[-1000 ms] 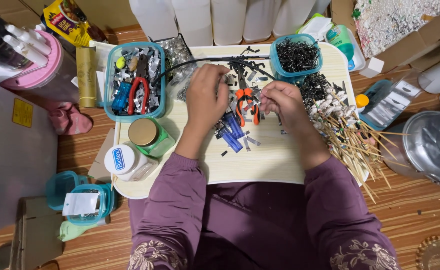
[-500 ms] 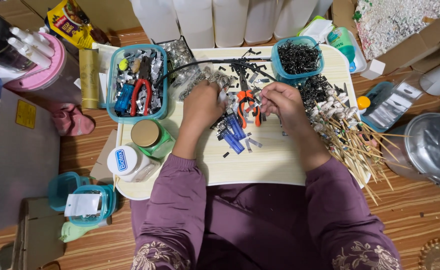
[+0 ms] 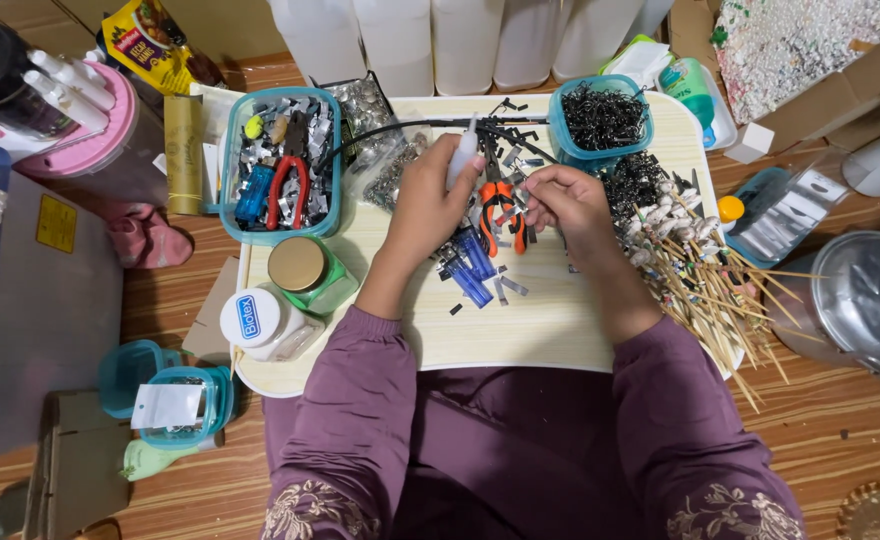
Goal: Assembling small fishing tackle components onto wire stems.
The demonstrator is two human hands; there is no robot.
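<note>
sleeves (image 3: 360, 400): long, plum purple
garment (image 3: 520, 470): same purple, loose
hem embroidery (image 3: 320, 505): pale floral
hands (image 3: 430, 200): bare

1. A slim white tool (image 3: 463, 155) is standing nearly upright, tip up, left of the orange-handled pliers (image 3: 501, 205).
2. The pliers are lying flat, handles pointing toward the person.

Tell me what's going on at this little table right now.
A person in purple sleeves sits at a pale lap table crowded with craft bits. The left hand holds a white glue gun with a black cord, tip up. The right hand pinches something too small to identify, beside orange-handled pliers. Blue tubes lie just below the hands, decorated wooden skewers are piled at the right, and a teal tub holds tools at the left.
</note>
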